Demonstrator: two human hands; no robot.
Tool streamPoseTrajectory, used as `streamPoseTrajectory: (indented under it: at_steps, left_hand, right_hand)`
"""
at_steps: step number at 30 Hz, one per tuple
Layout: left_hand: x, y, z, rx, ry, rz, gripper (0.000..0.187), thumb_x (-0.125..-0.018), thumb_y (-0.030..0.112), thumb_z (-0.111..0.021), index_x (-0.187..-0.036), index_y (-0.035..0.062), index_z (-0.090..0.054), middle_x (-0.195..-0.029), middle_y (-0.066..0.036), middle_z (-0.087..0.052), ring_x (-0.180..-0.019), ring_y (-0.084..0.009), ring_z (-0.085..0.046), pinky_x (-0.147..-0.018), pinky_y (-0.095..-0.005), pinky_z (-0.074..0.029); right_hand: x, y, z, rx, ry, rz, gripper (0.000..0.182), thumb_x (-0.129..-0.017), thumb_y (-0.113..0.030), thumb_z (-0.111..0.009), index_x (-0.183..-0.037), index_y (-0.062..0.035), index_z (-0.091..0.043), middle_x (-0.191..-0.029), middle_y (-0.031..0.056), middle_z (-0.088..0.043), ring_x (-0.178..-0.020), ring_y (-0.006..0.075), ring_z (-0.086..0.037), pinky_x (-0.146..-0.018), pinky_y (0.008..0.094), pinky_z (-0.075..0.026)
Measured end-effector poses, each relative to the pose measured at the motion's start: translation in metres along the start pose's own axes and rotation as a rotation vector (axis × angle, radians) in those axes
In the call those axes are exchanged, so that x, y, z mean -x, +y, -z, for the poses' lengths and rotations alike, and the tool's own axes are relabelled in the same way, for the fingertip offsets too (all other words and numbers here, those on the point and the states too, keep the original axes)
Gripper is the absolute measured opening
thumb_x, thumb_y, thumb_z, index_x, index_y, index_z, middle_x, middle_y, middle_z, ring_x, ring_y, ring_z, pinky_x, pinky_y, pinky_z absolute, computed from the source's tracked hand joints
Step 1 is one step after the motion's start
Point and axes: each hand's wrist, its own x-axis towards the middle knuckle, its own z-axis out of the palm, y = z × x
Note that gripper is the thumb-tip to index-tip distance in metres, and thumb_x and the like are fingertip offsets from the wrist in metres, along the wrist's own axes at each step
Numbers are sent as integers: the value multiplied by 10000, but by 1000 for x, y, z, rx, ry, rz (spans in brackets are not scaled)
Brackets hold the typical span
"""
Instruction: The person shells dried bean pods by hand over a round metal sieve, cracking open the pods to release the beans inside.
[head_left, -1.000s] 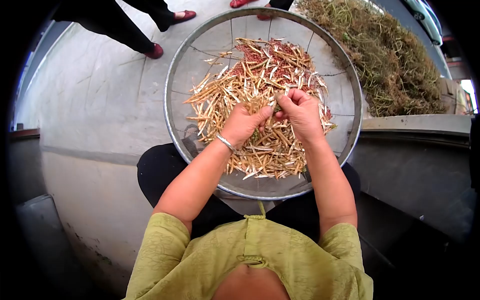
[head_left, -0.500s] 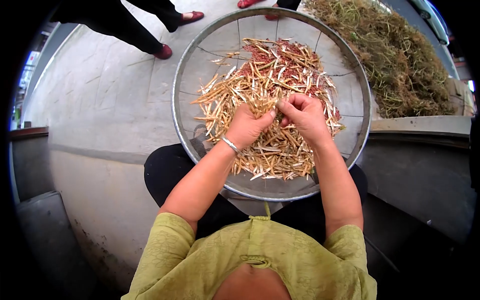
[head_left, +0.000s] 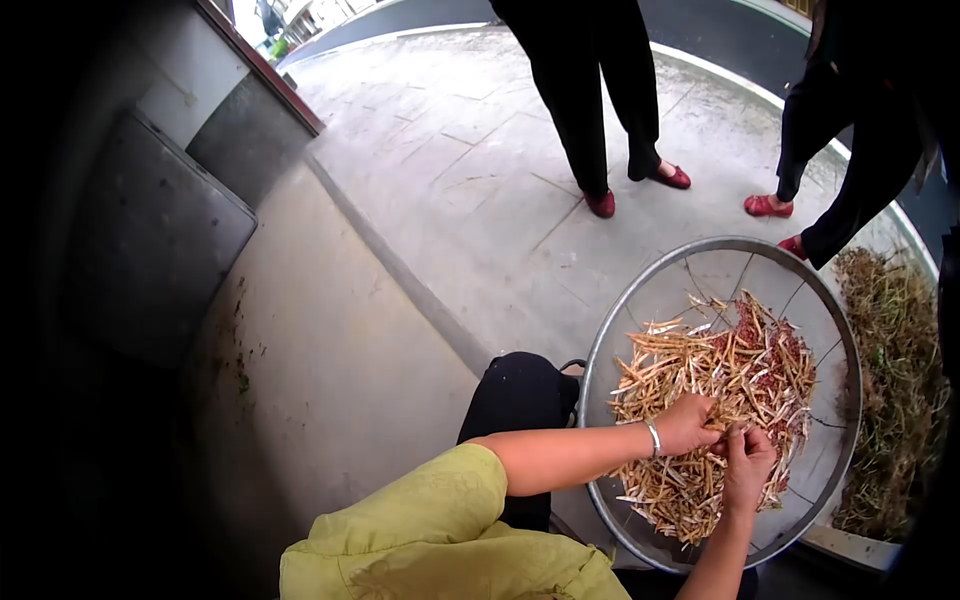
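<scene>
A round metal-rimmed sieve holds dry bean pods and a patch of small red beans. Over the middle of the heap, my left hand, with a silver bangle at its wrist, is closed around several dry pods. My right hand meets it from the right, thumb and fingers pinched at a dry pod beside the left fingertips. The fingers partly hide that pod.
Two people in black trousers and red shoes stand beyond the sieve. Dried plant stalks are heaped at the right. A dark slab-like object stands at the left, and a paved floor stretches ahead.
My view has swung left, so the sieve and both hands now appear at the lower right. The hands stay close together over the pods, and more of the standing people shows.
</scene>
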Motion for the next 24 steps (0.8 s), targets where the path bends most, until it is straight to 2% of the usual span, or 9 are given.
streamPoseTrajectory:
  at_steps: [3, 9, 11, 15, 19, 20, 22, 23, 24]
  left_hand:
    - [-1, -5, -3, 55, -38, 70, 85, -727, 16, -609, -794, -13, -565, -653, -36, -594, -604, -69, -539, -586, -248, -476]
    - [-3, -4, 0, -30, -6, 51, 143, -683, -13, -636, -808, -8, -568, -643, -46, -594, -612, -73, -551, -601, -254, -489]
    - [-4, -2, -1, -33, -8, -37, 166, -679, -8, -648, -831, 2, -584, -638, -45, -591, -604, -77, -550, -601, -253, -488]
    - [-2, 5, 1, -37, -39, 10, 165, -684, -7, -648, -838, 8, -589, -630, -40, -586, -601, -78, -547, -608, -247, -486]
    - [-6, -7, 1, -208, -39, 11, 154, -707, 46, -643, -852, 13, -602, -632, -68, -592, -601, -95, -534, -574, -272, -472]
    - [-7, -24, -8, 32, -16, 38, 144, -722, 109, -640, -823, 10, -611, -609, -93, -566, -590, -97, -513, -541, -287, -450]
    - [-4, 20, 9, -20, -107, 283, 241, -718, 195, -661, -861, 5, -621, -663, -85, -603, -610, -72, -516, -548, -276, -455]
    - [-4, 13, 7, -14, -114, 176, 238, -727, 141, -643, -924, 7, -622, -739, -64, -639, -640, -69, -531, -566, -266, -462]
    - [-5, -13, -5, 89, -40, 90, 199, -753, 78, -610, -939, 12, -630, -800, -42, -653, -667, -78, -540, -580, -262, -460]
  right_hand:
    - [-4, 8, 1, -9, 8, -6, 138, -877, -96, -552, -775, -7, -579, -664, 12, -581, -519, 66, -519, -505, 194, -431]
    - [-6, 5, 4, -75, -12, -32, 118, -868, -85, -559, -800, 2, -598, -672, 22, -593, -524, 74, -524, -510, 201, -442]
    - [-5, 1, 2, -70, -15, -30, 110, -863, -85, -568, -810, 4, -605, -677, 23, -596, -526, 74, -523, -510, 201, -442]
    - [-6, 6, 3, -76, -18, -40, 96, -857, -73, -570, -819, 8, -606, -679, 21, -597, -532, 73, -527, -510, 204, -446]
    - [-4, 2, -5, 277, 104, 57, 144, -817, -63, -568, -696, 15, -577, -627, 0, -535, -545, 59, -449, -479, 216, -366]
    - [-8, 11, 0, 378, 125, 102, 141, -791, -47, -560, -661, 10, -562, -601, 3, -518, -541, 59, -433, -468, 226, -347]
    - [-4, 0, -7, 589, 184, 149, 171, -754, -85, -566, -610, -2, -524, -543, 37, -454, -501, 101, -400, -462, 270, -327]
    - [-3, 1, -10, 511, 214, 116, 201, -748, -116, -565, -603, 4, -495, -531, 53, -444, -492, 122, -401, -463, 291, -328]
    - [-4, 4, -6, 658, 229, 223, 218, -756, -134, -569, -613, 13, -494, -524, 62, -455, -492, 123, -403, -462, 302, -333]
